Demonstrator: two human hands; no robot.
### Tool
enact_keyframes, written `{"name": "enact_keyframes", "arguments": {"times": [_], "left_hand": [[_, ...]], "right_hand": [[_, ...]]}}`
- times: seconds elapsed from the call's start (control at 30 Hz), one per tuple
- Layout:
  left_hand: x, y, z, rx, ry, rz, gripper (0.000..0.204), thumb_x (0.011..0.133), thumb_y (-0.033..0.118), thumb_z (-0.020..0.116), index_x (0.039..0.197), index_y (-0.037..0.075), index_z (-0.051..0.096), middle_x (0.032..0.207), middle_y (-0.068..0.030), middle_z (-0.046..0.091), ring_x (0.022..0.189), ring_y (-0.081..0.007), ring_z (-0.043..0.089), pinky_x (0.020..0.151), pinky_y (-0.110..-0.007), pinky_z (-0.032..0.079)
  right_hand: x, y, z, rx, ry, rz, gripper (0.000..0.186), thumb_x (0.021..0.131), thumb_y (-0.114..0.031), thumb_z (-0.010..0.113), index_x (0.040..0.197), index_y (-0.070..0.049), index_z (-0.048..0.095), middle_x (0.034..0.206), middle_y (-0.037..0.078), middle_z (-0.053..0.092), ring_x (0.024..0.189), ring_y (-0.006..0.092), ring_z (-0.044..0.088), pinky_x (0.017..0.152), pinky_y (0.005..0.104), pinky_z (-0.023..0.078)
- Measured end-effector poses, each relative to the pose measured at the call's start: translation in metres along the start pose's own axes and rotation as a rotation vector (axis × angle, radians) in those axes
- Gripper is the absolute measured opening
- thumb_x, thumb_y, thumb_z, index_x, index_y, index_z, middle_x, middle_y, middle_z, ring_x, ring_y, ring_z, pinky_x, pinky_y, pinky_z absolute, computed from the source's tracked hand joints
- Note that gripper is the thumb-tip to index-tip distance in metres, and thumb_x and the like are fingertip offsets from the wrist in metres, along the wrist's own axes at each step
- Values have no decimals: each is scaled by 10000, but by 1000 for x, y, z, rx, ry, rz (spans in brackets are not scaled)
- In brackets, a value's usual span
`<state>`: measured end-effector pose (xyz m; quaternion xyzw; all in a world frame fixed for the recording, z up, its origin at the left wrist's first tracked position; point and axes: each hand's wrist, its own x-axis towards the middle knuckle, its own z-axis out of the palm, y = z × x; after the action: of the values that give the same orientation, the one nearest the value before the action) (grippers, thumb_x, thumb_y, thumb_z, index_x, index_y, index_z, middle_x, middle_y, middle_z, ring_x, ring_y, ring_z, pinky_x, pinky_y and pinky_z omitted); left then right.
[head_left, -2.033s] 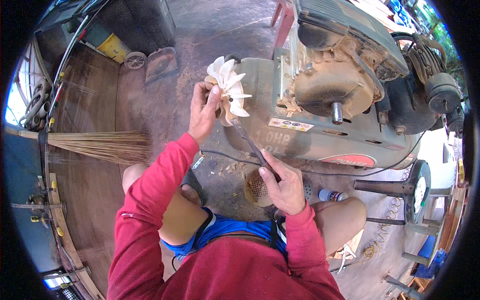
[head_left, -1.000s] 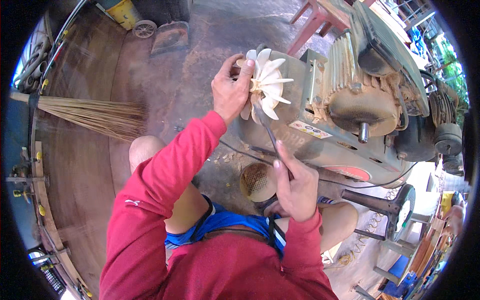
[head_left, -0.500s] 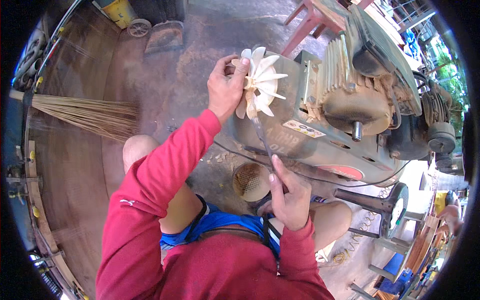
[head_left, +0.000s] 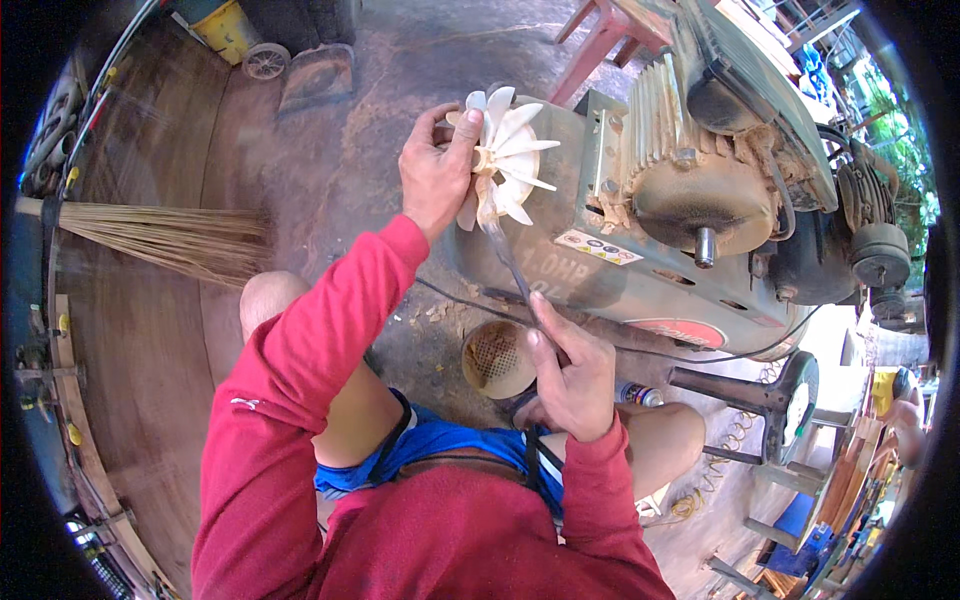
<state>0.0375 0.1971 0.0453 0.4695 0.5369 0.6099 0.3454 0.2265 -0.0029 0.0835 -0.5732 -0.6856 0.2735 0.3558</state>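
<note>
My left hand [head_left: 435, 172] grips a white cooling fan [head_left: 516, 142] by its left side, thumb on the blades near the hub. The fan's blades spread outward, and its disc faces up toward me. In my right hand [head_left: 578, 385] is a thin brush [head_left: 514, 268] with a dark handle, pinched between thumb and fingers. Its pale bristle end touches the lower blades, just below the hub. Beyond the fan stands a dusty air compressor [head_left: 690, 325] with a motor [head_left: 700, 200] on top, its bare shaft end pointing toward me.
A round perforated basket [head_left: 497, 360] sits on the floor between my legs. A cable [head_left: 450, 297] runs past it. A spray can [head_left: 640, 395] lies by my right knee. A stick broom [head_left: 165, 235] is at left, a reddish stool [head_left: 600, 45] behind the compressor.
The scene has shifted slightly left in the picture. Both hands keep their holds, and the brush stays against the fan's lower blades. More of the spray can shows beside my knee.
</note>
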Motion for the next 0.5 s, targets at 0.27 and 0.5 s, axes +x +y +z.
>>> {"name": "enact_keyframes", "arguments": {"times": [0.27,0.5], "left_hand": [[0,-6,0,-25,-6,-38,538,976,441,735,1247,-19,674,914,-108,727,798,-162,683,737,-320,559],[-1,-4,-1,-12,-31,-35,534,1005,437,702,1263,-30,660,977,-103,726,863,-136,660,769,-299,540]], "right_hand": [[-5,-8,-4,45,-12,6,405,932,-19,677,1335,-57,693,1050,237,749,956,374,754,868,395,571],[4,-6,1,56,34,-17,412,932,-13,673,1343,-45,687,1121,248,743,1037,376,747,905,389,569]]}}
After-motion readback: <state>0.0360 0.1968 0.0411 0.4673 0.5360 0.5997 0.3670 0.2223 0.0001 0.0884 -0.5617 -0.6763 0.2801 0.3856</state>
